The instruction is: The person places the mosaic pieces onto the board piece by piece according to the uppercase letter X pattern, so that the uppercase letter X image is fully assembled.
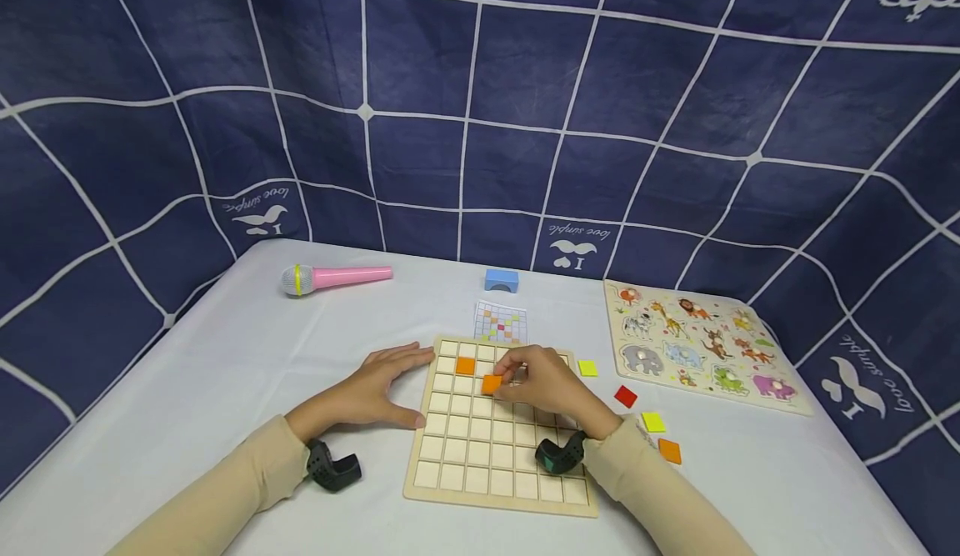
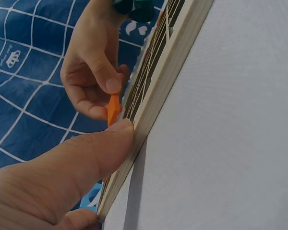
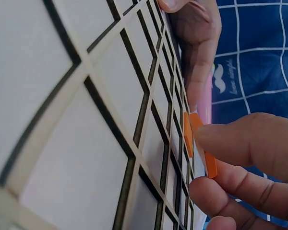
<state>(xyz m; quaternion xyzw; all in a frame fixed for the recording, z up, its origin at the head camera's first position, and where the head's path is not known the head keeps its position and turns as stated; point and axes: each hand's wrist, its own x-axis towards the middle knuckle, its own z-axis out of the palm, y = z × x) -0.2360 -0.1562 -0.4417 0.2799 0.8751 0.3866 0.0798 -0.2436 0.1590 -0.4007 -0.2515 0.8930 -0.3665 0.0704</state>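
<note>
An orange tile (image 1: 491,384) is pinched by the right hand (image 1: 543,385) and held tilted over the grid board (image 1: 501,428), in the third row from the far edge, near the middle columns. In the right wrist view the tile (image 3: 201,143) is seen on edge, one corner low against the board (image 3: 86,120) and the rest raised, so it is not yet seated in a cell. A second orange tile (image 1: 466,365) already lies flat in a cell just beyond and to the left. The right grip is clamped on the tile between thumb and fingers.

The left hand (image 1: 375,389) is laid flat on the surface (image 1: 225,373), its fingers straight and its thumb (image 2: 101,148) pressed against the board's left edge; nothing is held by it.

Loose tiles are scattered to the right of the board: a yellow one (image 1: 587,368), a red one (image 1: 626,396), another yellow (image 1: 653,422) and an orange one (image 1: 670,451). A pattern card (image 1: 500,322) lies just past the far edge of the board.

Judged from the tilt, the tile could be caught on the ridge between cells and left propped rather than flat if it is released early. The wrong cell could also be filled, since the card is partly hidden by the hand. If the left thumb's pressure is eased, the board may be slid across the cloth by the push, and the seated tile jarred.
</note>
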